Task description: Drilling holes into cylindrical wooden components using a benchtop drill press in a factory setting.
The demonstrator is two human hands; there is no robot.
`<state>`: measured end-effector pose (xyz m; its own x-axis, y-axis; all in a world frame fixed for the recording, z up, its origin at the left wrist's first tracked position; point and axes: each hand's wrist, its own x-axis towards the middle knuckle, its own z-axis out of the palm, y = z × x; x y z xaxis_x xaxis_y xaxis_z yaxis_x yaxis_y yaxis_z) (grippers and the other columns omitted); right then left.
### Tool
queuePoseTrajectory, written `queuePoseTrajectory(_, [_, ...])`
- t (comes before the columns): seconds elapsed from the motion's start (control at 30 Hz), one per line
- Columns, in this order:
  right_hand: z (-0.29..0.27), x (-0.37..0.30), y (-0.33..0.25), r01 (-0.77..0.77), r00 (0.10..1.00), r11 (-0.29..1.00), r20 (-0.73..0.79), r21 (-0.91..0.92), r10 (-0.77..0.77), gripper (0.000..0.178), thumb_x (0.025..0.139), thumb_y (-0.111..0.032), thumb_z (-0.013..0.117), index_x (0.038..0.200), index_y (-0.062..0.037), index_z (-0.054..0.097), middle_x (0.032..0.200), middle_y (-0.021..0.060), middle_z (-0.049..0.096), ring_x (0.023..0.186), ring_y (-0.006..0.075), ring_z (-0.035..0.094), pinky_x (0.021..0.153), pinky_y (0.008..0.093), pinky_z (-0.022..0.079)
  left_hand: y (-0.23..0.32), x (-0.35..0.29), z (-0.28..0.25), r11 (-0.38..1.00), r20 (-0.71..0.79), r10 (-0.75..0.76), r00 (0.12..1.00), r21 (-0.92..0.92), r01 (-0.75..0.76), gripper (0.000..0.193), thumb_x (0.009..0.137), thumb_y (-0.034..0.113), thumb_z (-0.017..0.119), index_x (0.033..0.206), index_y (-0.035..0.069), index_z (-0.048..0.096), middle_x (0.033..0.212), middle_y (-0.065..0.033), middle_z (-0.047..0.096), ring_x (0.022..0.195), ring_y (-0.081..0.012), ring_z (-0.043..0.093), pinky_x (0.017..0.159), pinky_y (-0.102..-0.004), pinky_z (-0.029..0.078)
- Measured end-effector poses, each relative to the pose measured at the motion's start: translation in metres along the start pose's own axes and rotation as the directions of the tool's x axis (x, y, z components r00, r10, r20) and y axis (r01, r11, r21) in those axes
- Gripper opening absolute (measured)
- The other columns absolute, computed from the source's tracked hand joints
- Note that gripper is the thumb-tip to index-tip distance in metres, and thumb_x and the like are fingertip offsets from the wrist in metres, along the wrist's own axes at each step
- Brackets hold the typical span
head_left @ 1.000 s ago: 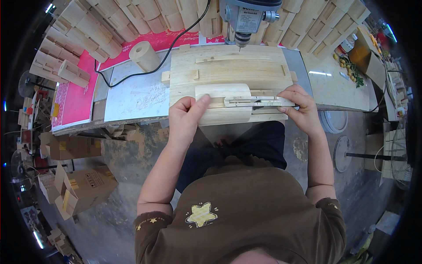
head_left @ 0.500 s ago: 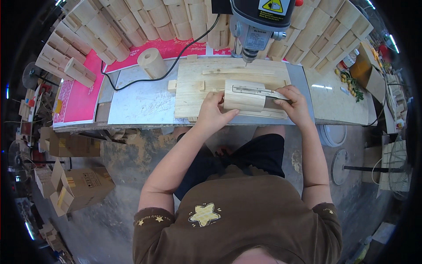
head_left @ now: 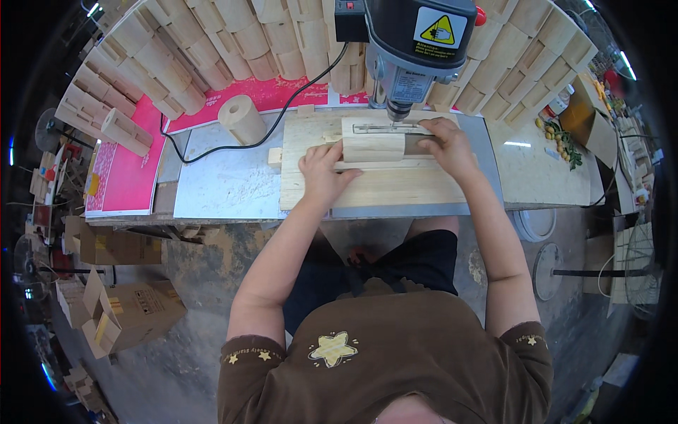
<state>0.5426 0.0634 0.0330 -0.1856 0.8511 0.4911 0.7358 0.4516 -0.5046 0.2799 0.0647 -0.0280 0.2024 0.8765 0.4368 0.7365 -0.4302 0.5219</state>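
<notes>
Eyes on the short, pale, rounded wooden block, lying on its side across the pale wooden board on your grey-topped bench, right by the steel chuck of the black and grey drill press! The thin drill bit points at the narrow, pale, dark-edged strip along the block's top; whether they touch, I cannot tell.

Left hand now: fingers loosely curved, tips at the block's left end, thumb spread wide towards the board, so you look to be steadying it rather than clasping it. Right hand: fingers bent at the block's right end, tips by the end of the strip; how hard they pinch, if at all, I cannot tell.

Seating matters most here, I'd judge. Bear down evenly from both ends, because a rounded side could roll. Nudge in small moves, both hands together, so the block stays square to the board, and check the strip lies flat along its top. Mind those right fingertips! They're near the bit; a hold further out would be safer. Sight straight along the bit, since a slanted look could fool you.
</notes>
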Motion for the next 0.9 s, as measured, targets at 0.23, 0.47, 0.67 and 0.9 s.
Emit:
queuePoseTrajectory(0.23, [-0.016, 0.007, 0.001, -0.136, 0.984, 0.947, 0.151, 0.292, 0.095, 0.047, 0.072, -0.005, 0.069, 0.116, -0.0048, 0.053, 0.101, 0.0092, 0.058, 0.101, 0.0216, 0.053, 0.086, 0.0315, 0.042, -0.008, 0.003, -0.003, 0.998, 0.049, 0.058, 0.997, -0.025, -0.056, 0.050, 0.058, 0.028, 0.077, 0.104, 0.015, 0.062, 0.079, 0.0013, 0.054, 0.086, -0.0201, 0.047, 0.080, -0.0361, 0.029])
queuePoseTrajectory(0.47, [-0.089, 0.084, 0.001, 0.087, 0.911, 0.951, -0.409, 0.298, 0.044, 0.031, 0.082, -0.017, 0.061, 0.110, -0.0048, 0.056, 0.090, 0.0080, 0.061, 0.083, 0.0181, 0.060, 0.072, 0.0299, 0.046, -0.008, 0.002, -0.001, 0.996, 0.066, 0.083, 0.994, 0.018, -0.084, 0.055, 0.062, 0.029, 0.075, 0.112, 0.012, 0.059, 0.077, -0.0002, 0.051, 0.084, -0.0198, 0.048, 0.077, -0.0356, 0.030])
queuePoseTrajectory(0.67, [-0.110, 0.145, -0.071, -0.323, 0.927, 0.909, -0.103, 0.264, 0.360, 0.036, 0.089, -0.033, 0.048, 0.078, -0.0008, 0.057, 0.065, 0.0123, 0.058, 0.061, 0.0211, 0.057, 0.059, 0.0335, 0.044, -0.011, 0.001, 0.001, 0.996, 0.055, 0.090, 0.994, -0.018, -0.090, 0.055, 0.063, 0.029, 0.075, 0.112, 0.011, 0.058, 0.077, -0.0009, 0.051, 0.080, -0.0195, 0.050, 0.076, -0.0347, 0.031])
queuePoseTrajectory(0.9, [-0.107, 0.100, -0.118, -0.097, 0.916, 0.915, -0.395, -0.392, -0.072, 0.030, 0.086, -0.027, 0.046, 0.076, -0.0008, 0.059, 0.074, 0.0217, 0.058, 0.074, 0.0393, 0.056, 0.065, 0.0438, 0.044, -0.014, 0.000, 0.001, 0.998, 0.082, 0.053, 0.995, -0.032, -0.050, 0.056, 0.063, 0.028, 0.075, 0.113, 0.012, 0.058, 0.077, -0.0011, 0.052, 0.079, -0.0192, 0.050, 0.075, -0.0343, 0.032])
